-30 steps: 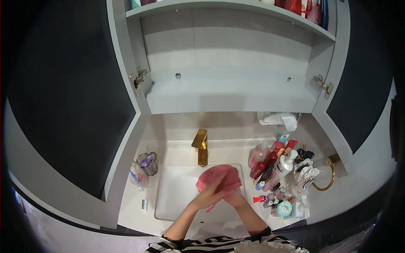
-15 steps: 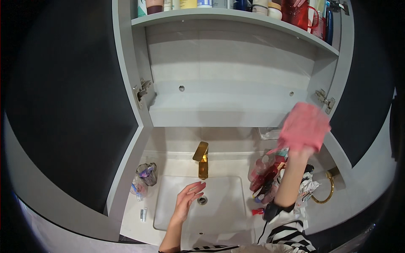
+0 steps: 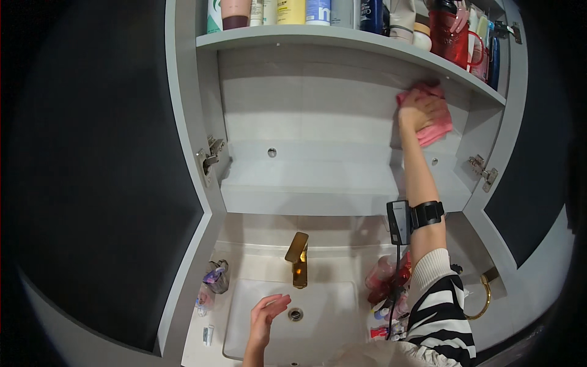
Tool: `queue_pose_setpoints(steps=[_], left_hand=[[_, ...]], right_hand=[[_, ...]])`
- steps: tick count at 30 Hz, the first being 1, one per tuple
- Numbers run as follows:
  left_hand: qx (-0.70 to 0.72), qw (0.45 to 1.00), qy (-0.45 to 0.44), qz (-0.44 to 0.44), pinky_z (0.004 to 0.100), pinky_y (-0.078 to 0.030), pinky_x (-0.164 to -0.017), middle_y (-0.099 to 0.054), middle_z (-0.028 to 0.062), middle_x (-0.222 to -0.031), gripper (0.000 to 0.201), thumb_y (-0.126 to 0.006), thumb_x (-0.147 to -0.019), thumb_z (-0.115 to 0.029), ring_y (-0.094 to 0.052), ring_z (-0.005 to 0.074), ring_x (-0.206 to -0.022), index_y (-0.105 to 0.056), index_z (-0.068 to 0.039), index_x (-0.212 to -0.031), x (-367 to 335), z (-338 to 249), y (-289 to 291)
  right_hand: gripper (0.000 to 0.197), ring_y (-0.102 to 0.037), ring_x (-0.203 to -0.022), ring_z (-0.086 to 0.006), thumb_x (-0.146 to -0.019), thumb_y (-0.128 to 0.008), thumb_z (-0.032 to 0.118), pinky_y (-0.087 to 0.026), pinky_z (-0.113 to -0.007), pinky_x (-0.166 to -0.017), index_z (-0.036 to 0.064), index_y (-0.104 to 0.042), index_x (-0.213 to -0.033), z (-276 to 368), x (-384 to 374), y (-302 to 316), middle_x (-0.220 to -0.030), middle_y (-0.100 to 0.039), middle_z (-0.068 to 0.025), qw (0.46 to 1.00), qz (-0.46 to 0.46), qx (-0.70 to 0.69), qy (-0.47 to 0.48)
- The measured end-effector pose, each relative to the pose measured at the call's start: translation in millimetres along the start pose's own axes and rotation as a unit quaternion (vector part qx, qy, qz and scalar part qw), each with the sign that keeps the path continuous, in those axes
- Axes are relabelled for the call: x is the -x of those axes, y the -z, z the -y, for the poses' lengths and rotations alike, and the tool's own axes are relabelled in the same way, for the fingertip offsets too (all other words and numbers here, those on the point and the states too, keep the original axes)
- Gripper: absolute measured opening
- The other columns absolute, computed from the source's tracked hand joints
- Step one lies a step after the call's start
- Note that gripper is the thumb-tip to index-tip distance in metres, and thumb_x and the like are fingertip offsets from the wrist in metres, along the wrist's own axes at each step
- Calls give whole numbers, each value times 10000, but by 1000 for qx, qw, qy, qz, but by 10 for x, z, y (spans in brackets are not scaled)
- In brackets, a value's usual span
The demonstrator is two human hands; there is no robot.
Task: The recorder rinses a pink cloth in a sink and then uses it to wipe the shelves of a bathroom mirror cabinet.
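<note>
My right hand (image 3: 420, 110) lies on a pink cloth (image 3: 438, 131), pressing it against the pale back wall of the open cabinet (image 3: 342, 104), below the shelf at the right. Part of the cloth spreads out around the fingers. My left hand (image 3: 265, 314) hangs over the white sink (image 3: 330, 306) near the drain. Its fingers are stretched out and it holds nothing. Behind it stands a gold faucet (image 3: 298, 260).
Bottles, tubes and a red mug (image 3: 449, 37) crowd the cabinet shelf (image 3: 348, 37). Dark doors (image 3: 92, 153) swing out on both sides. Several bottles (image 3: 382, 275) stand right of the sink; a cup (image 3: 217, 276) and small tube (image 3: 208, 335) are left. A gold ring (image 3: 487, 296) hangs at the right.
My right hand has moved up and inward with the pink cloth, from in front of the cabinet's lower right to its back wall. My left hand stays over the sink. The view has tilted upward.
</note>
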State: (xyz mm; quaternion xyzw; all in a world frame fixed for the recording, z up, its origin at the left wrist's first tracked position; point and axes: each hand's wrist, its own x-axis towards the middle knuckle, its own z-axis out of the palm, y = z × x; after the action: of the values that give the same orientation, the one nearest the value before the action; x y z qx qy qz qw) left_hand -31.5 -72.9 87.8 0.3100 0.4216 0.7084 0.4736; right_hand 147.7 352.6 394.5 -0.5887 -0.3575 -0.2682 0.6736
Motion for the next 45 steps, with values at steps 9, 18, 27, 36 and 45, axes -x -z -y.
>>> queue_pose_setpoints(steps=[9,18,27,36,45], left_hand=[[1,1000,-7,-20,372,-405,-831,-546,246,-1000,349,-386,-756,-174,-554,333,-919,-472,44,-1013,4,47,-24],[-29,999,-3,-33,352,-396,-849,-549,224,-1012,338,-344,-769,-149,-570,294,-898,-472,52,-1009,112,40,48],[-12,999,23,-23,346,-410,-830,-561,221,-990,334,-330,-787,-147,-579,289,-876,-476,63,-1002,44,94,38],[36,999,20,-13,344,-417,-821,-566,218,-976,327,-316,-828,-175,-583,280,-860,-465,51,-1011,31,247,105],[34,998,35,-50,344,-439,-778,-576,208,-955,303,-363,-814,-174,-590,263,-796,-487,47,-980,140,303,207]], right_hand=[[541,-296,-1143,-357,-696,-502,337,-176,-494,-963,-29,-446,-1090,1817,1474,750,-1201,-386,-183,888,122,-262,358],[400,-319,-1167,-229,-754,-480,277,-235,-426,-963,114,-471,-1120,1691,1160,673,-1281,-350,-59,781,168,-289,528],[417,-283,-1131,-405,-767,-461,328,-247,-499,-904,74,-495,-1096,-3,-141,312,-1244,-341,-204,971,145,-22,188],[498,-172,-1213,-388,-785,-419,383,-97,-544,-961,47,-445,-1152,1076,942,322,-1295,-276,-203,957,17,-155,245],[532,-219,-1203,-366,-761,-458,360,-116,-533,-975,102,-392,-1221,2361,1543,770,-1281,-314,-159,905,96,-260,324]])
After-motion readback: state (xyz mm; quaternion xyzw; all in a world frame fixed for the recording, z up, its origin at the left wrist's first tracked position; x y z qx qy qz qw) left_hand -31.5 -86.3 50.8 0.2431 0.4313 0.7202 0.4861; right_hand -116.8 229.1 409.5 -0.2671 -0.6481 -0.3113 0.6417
